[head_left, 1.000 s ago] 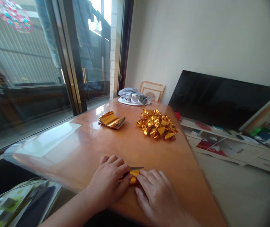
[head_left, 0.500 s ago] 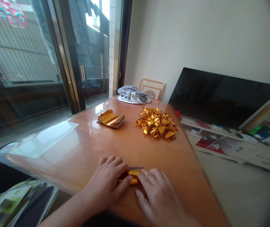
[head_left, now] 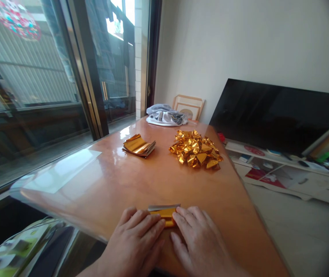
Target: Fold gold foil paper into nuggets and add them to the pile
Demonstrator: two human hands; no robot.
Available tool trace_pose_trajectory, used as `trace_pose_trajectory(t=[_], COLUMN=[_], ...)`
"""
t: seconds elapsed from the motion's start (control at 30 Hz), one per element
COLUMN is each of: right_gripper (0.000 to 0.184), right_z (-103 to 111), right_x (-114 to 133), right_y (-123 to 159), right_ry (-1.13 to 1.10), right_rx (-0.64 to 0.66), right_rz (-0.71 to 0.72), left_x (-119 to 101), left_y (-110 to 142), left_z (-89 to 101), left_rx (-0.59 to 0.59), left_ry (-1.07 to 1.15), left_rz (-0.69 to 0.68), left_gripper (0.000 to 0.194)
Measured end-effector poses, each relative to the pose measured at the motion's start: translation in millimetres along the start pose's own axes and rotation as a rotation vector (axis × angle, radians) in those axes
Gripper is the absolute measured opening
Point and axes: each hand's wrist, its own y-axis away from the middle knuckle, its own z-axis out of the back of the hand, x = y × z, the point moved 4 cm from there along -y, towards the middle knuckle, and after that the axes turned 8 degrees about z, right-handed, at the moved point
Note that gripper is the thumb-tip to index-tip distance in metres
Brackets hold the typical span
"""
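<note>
"What's on the left?"

"A stack of gold sheets on the table, beyond my fingers, probably set there to be near yet out of their way"

"And your left hand?"

"Its fingers lie close together, holding down the left end of the foil. I can't tell whether the thumb pinches it"

"Where's the foil?"

"On the table before me, between my hands, its grey strip at the far edge. Held at both ends, I judge, so it can't slip or spring up"

"The right hand?"

"Fingertips holding the right end down, thumb apart. Beyond it sits the gold pile, loosely heaped, perhaps to spare its points"
</note>
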Motion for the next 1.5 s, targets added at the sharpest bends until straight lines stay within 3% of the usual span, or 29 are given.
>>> trace_pose_trajectory(t=[0.2, 0.47, 0.7, 1.03, 1.5], right_gripper=[0.031, 0.034, 0.034, 0.036, 0.034], right_z=[0, 0, 1, -1, 1], right_x=[0, -1, -1, -2, -2], right_y=[-1, 1, 2, 3, 2], right_ry=[-0.008, 0.0, 0.013, 0.02, 0.031], right_rx=[-0.036, -0.074, -0.098, -0.1, -0.081], right_rz=[0.01, 0.016, 0.03, 0.008, 0.007], left_x=[2, 9, 3, 5, 3], left_y=[12, 12, 14, 17, 14], left_z=[-1.6, -1.0, 2.8, -5.5, -1.1], left_rx=[-0.108, -0.129, -0.172, -0.145, -0.094], left_ry=[-0.042, 0.011, -0.033, -0.09, -0.055], left_rz=[-0.073, 0.063, -0.005, -0.001, 0.045], left_gripper=[0.035, 0.031, 0.03, 0.03, 0.023])
